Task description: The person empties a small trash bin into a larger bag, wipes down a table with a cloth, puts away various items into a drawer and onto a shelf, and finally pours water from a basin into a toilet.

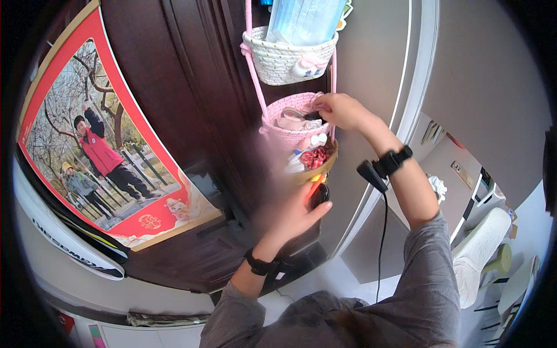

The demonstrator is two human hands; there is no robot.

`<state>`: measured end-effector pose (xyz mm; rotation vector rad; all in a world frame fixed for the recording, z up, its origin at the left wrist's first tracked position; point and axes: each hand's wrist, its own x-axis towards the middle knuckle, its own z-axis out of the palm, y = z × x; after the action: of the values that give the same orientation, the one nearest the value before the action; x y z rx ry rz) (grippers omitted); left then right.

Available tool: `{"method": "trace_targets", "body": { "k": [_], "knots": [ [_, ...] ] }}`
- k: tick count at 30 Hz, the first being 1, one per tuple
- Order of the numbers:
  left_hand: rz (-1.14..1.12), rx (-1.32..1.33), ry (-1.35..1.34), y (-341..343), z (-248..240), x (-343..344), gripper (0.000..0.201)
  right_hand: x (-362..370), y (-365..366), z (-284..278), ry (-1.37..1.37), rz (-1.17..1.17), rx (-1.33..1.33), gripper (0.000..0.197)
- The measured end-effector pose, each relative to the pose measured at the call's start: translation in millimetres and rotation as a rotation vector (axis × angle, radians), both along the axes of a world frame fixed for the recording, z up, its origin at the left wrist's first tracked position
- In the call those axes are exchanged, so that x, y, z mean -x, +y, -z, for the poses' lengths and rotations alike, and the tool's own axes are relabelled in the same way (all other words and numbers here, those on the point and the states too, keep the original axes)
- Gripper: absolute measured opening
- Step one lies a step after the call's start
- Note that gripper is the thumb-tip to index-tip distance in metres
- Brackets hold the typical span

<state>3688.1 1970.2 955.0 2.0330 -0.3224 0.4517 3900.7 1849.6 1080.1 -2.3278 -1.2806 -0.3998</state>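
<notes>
Leftmost, a red-bordered poster (104, 133) fills the left side of the frame. Just below the centre, the left hand (287, 217) is raised with its thumb held away; its other fingers blur, so I cannot tell whether they grip the orange item (315, 187) or the round black item (320, 197) beside it. At upper centre hangs a white basket (281, 64), with packs of pale-blue masks (304, 20) standing in it. Under that hangs a pink basket (281, 136), holding a crumpled pale bundle (293, 123) and a small dark item (313, 115). Lower still, a red scrunchie (316, 158) sits behind a tan rim (322, 169). Right of centre, the right hand (343, 110) reaches over the pink basket's edge, fingers bent and close together at the dark item; whether they pinch it is hidden. Handling the basket's contents seems the step in hand; lifting anything would call for a firm pinch and clearance past the rim.
</notes>
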Motion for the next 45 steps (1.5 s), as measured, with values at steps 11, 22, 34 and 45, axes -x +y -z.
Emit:
{"method": "trace_targets", "body": {
  "k": [11, 22, 34, 45],
  "knots": [
    [-0.275, -0.388, -0.335, 29.0, -79.4, -31.0, 0.052, 2.4, 24.5, -0.1, -0.110, 0.309, 0.210, 0.017],
    [-0.368, -0.536, -0.337, 24.4, -85.6, -38.3, 0.046, 41.8, -18.3, -3.2, -0.343, 0.181, -0.671, 0.017],
    [-0.471, -0.336, -0.462, 4.7, -85.2, -25.4, 0.048, 73.8, -76.9, 0.6, 0.186, -0.106, -1.272, 0.010],
    [-0.181, -0.258, -0.372, -61.3, -57.6, -62.0, 0.039, 88.4, -194.3, 88.1, 0.493, 0.221, -1.147, 0.012]
  ]
}}
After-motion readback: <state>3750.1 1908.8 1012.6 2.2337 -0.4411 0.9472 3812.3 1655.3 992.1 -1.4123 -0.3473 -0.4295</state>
